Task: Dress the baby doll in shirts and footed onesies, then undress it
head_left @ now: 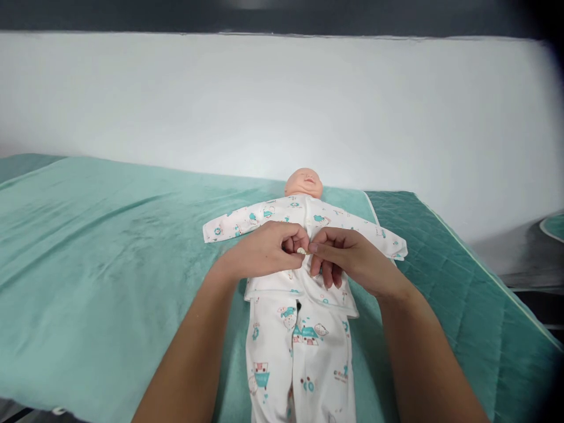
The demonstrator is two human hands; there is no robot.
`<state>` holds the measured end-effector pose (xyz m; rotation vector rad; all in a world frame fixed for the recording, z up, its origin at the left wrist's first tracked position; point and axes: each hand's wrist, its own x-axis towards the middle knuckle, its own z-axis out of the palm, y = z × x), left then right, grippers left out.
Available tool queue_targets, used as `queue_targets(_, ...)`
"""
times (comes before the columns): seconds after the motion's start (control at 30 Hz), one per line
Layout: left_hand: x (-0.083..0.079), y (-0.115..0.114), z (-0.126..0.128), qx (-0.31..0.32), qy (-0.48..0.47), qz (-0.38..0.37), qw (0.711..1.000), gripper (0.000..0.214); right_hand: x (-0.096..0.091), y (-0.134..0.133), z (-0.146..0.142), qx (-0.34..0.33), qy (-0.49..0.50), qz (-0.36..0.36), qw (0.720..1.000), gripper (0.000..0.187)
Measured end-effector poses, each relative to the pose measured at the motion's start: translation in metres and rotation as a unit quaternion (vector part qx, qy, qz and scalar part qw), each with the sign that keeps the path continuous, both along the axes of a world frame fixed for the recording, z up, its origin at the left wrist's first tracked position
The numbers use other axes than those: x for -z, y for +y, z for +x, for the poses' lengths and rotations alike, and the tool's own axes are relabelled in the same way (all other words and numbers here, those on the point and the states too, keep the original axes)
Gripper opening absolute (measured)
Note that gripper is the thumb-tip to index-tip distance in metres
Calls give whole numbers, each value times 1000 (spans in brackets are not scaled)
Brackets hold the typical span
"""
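Observation:
A baby doll (304, 183) lies on its back, head away from me, arms spread. It wears a white printed shirt (259, 216) and matching white trousers (324, 370). Over the shirt's front my left hand (275, 249) is closed, thumb and finger pinching the shirt's front edge by a small pale button (301, 251). Facing it, my right hand (346, 255) pinches the same edge close to the button, its lower fingers hanging over the cloth. The fingertips of both hands nearly meet. My hands hide the middle of the shirt.
A light green blanket (110, 264) covers the bed under the doll. To the right shows a darker green quilted pad (440, 282) with a pale edge. A white wall (282, 106) rises behind the bed, with a dark band above.

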<state>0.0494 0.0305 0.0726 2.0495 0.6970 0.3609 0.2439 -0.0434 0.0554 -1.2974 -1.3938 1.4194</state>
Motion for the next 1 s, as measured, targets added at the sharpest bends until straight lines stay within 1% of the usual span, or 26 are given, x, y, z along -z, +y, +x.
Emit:
queue_targets(0.17,0,0,0,8,-18,-7,1000,5,-1,-1,1,-2,7,3,1000,26)
queue_targets(0.2,-1,1,0,11,-22,-9,1000,6,-1,-1,1,-4,13,5,1000,27)
queue_targets(0.33,-2,1,-1,12,-45,-37,998,22,-2,-3,6,-2,56,24,998,27)
queue_targets(0.4,-1,1,-1,-12,-79,-49,996,26,-2,-4,9,13,89,49,995,24)
queue_targets(0.47,1,1,0,-55,-130,-42,989,26,-2,-4,10,39,121,84,988,21)
queue_targets(0.53,5,2,2,-112,-181,-2,977,23,-1,-2,10,85,137,127,979,19)
queue_targets(0.63,11,5,6,-180,-218,115,952,18,4,4,5,189,127,205,952,13)
queue_targets(0.7,16,9,10,-188,-218,194,938,19,10,9,1,250,91,257,929,8)
queue_targets(0.73,18,10,13,-182,-212,224,934,21,12,12,0,267,67,277,921,9)
queue_targets(0.8,23,14,17,-158,-194,266,931,27,17,15,-3,278,15,302,912,17)
queue_targets(0.87,26,17,22,-133,-173,290,932,31,22,18,-4,271,-38,312,910,25)
queue_targets(0.93,29,19,26,-116,-151,295,936,35,26,21,-4,261,-90,312,909,31)
queue_targets(1.0,29,21,28,-108,-122,285,945,41,30,25,-2,248,-140,306,909,36)
